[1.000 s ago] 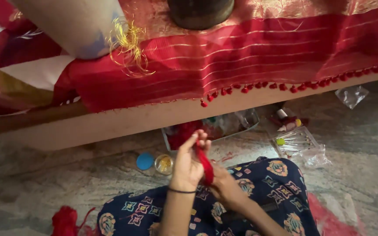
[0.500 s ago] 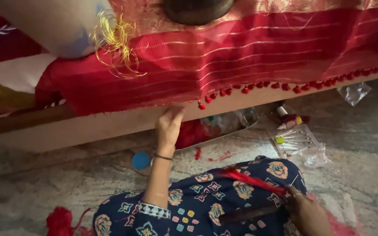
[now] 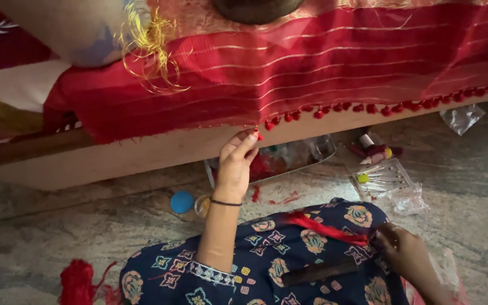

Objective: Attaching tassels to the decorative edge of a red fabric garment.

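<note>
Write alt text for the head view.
A left hand pinches a small red tassel on the red striped cloth's edge. The right hand holds a bundle of red thread across a dark blue patterned lap.

I see only the lower rim of a dark round vessel point(image 3: 257, 8), cut off by the top edge. A clear plastic tray point(image 3: 289, 155) sits half under the wooden bed frame point(image 3: 142, 155), its contents too blurred to tell. The frame's bottom edge cuts off my right hand point(image 3: 410, 260).
</note>
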